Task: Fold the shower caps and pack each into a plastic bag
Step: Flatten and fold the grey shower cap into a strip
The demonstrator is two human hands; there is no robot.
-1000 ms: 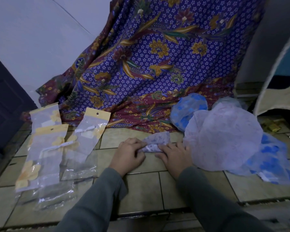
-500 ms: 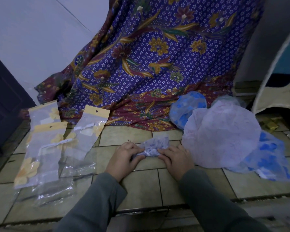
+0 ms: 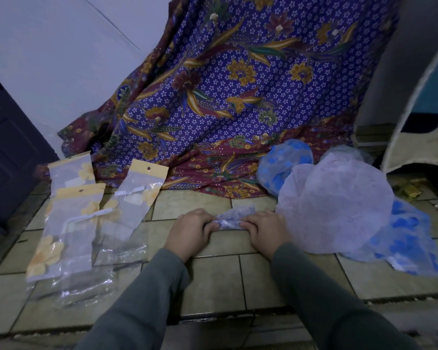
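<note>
The person kneels or sits over a tiled floor (image 3: 213, 279), and the folded shower cap (image 3: 232, 218) lies on it right in front of them, pinned between both hands. The left hand (image 3: 190, 232) has its fingers curled over the cap's left end, and the right hand (image 3: 264, 231) does the same on the right end, each holding the bundle down rather than lifting it.

The cap looks thin, crinkly and very light, the sort of film that springs open the moment it is let go. I would judge it soft and a little slippery, so it wants holding at both ends with the fold squeezed flat, as now.

To the right of the folded cap lies a heap of loose caps (image 3: 336, 208), a pale one on top and blue-spotted ones under and behind it, touching each other. To the left of the cap, well apart from it, lie several plastic bags (image 3: 84, 223) with yellow header cards, overlapping; at least 3 headers show.

Beyond the cap a patterned purple cloth (image 3: 238, 97) hangs down and spreads onto the tiles. The light is dim and bluish, with a pale wall (image 3: 74, 59) behind on the left.
</note>
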